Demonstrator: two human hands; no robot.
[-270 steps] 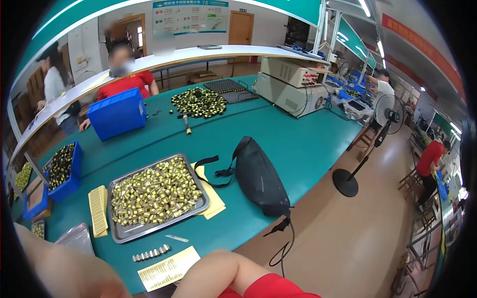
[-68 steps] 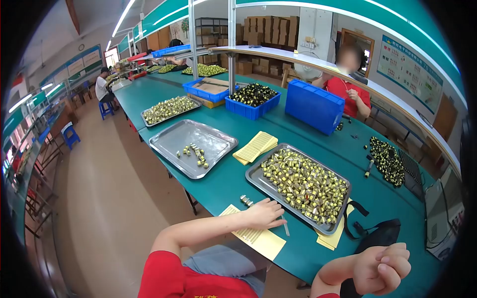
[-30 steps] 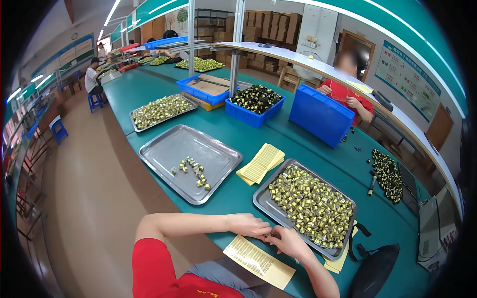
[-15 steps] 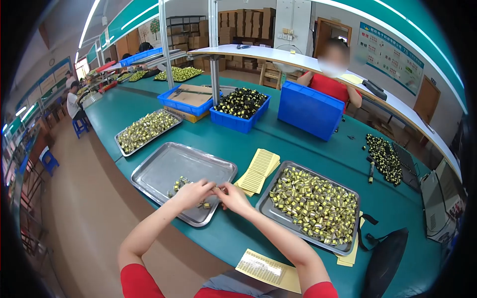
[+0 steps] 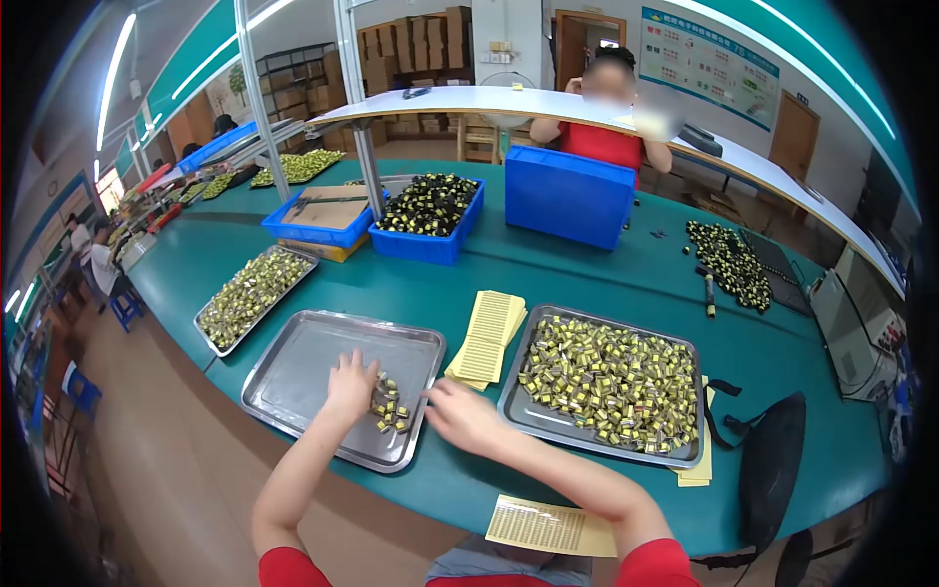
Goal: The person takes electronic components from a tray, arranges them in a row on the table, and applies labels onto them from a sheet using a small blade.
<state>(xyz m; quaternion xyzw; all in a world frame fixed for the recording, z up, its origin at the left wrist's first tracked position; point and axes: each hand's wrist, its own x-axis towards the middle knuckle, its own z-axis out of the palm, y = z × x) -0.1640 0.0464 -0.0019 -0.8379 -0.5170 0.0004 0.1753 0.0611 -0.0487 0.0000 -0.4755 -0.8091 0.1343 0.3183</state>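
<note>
My left hand point(image 5: 351, 385) is over the middle of a metal tray point(image 5: 293, 367), fingers apart, beside several small yellow-labelled parts point(image 5: 391, 406). Nothing shows in its grasp. At that tray's right rim is my right hand point(image 5: 462, 416), its fingers curled with the tips close together; whatever they hold, if anything, is too small to make out. A second tray point(image 5: 548, 428), heaped with similar parts point(image 5: 611, 382), lies to the right. Between the trays are yellow label sheets point(image 5: 486, 338). Another label sheet point(image 5: 548, 525) lies at the table's near edge.
A smaller tray of parts point(image 5: 256, 293) is at the left. Behind stand a blue bin of black-and-yellow parts point(image 5: 421, 245) and an upright blue bin point(image 5: 567, 201). A person in red point(image 5: 602, 142) is across the table. A black bag point(image 5: 773, 470) lies at the right.
Both hands were together at the left tray's right part half a second ago; they have parted. My left hand has opened and moved left over the tray. The view has turned slightly.
</note>
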